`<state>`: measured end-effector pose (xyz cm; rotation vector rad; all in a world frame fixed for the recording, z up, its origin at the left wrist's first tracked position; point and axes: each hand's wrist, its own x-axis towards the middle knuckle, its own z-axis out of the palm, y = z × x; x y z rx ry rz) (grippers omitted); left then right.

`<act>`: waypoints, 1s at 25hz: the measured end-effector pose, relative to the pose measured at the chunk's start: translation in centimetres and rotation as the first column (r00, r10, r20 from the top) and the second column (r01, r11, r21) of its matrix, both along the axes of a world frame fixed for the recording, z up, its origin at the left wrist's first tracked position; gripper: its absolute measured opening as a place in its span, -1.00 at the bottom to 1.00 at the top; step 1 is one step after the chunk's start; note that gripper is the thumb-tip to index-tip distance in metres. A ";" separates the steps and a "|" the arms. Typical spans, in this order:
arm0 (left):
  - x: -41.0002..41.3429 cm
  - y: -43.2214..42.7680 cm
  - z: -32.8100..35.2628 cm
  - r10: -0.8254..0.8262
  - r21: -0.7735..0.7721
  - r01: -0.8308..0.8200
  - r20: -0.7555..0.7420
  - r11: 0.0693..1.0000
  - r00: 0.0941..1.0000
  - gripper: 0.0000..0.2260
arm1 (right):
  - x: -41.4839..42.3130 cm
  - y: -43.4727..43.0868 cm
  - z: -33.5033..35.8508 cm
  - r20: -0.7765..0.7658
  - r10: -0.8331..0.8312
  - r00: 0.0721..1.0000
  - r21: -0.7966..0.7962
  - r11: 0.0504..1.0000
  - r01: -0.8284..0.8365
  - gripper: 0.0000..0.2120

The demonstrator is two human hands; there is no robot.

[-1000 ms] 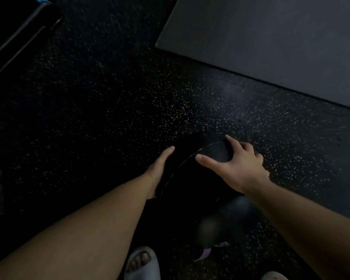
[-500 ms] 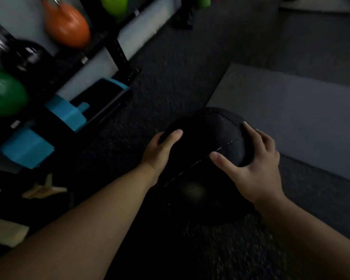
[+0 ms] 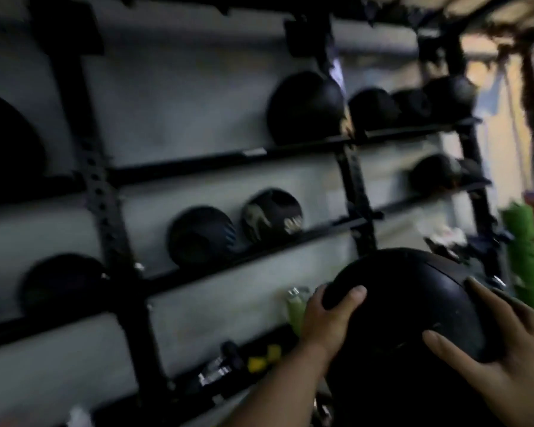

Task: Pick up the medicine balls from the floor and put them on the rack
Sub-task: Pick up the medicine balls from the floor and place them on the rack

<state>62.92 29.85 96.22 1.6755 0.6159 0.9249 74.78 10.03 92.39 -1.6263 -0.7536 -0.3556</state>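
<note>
A large black medicine ball is held in the air at the lower right, in front of the rack. My left hand grips its left side, thumb on top. My right hand presses its right side with fingers spread. The black metal rack fills the wall ahead, with slanted rails at several heights. Other black balls rest on it: two on a middle rail, one large ball on the upper rail, more to the far right.
A black upright post with holes divides the rack at the left; another stands at centre. Green and orange rollers stand at the right edge. Small yellow items and a bottle lie on the bottom rail. The frame is blurred.
The ball came off the floor between both hands and is now raised in front of the rack. My view swung up from the floor to the wall of shelves.
</note>
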 end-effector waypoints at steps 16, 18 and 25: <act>-22.0 13.6 38.8 0.220 0.249 -0.339 0.407 0.907 0.887 -0.22 | -13.6 23.2 40.9 0.462 0.420 0.781 0.134 0.838 -0.530 0.09; -21.8 16.0 41.7 0.248 0.276 -0.396 0.447 0.876 0.860 -0.26 | -12.7 26.7 43.8 0.482 0.439 0.758 0.164 0.805 -0.570 0.09; -23.3 25.9 48.6 0.312 0.355 -0.534 0.522 0.767 0.794 -0.10 | -12.7 40.3 51.5 0.607 0.467 0.643 0.179 0.707 -0.684 0.12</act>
